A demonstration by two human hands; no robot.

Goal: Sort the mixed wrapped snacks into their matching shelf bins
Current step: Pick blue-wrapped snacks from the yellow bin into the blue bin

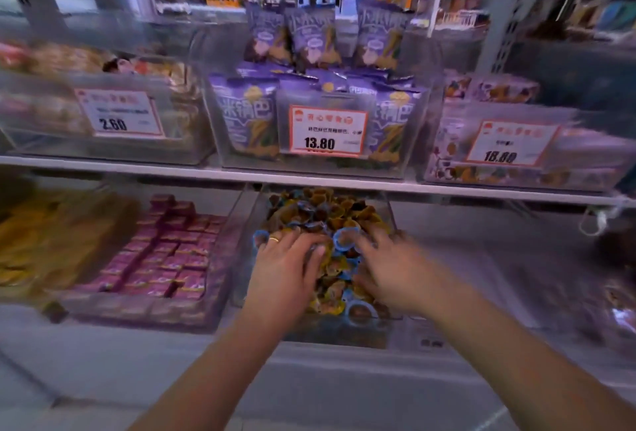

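A clear bin [256, 210] on the lower shelf holds a heap of small brown and yellow wrapped snacks [320, 210] with blue rims. Both my hands rest palm down on that heap. My left hand [287, 267], with a ring on one finger, lies over the bin's left part, fingers spread. My right hand [389, 265] lies over the right part, fingers spread among the snacks. The view is blurred, so I cannot tell whether either hand grips a snack.
Left of this bin stands a bin of pink wrapped cubes [165, 251], and further left yellow packets [44, 234]. The shelf above carries clear bins with purple bags [247, 121] and price tags reading 2.60 [118, 117], 13.80 [327, 133] and 18.80 [512, 143].
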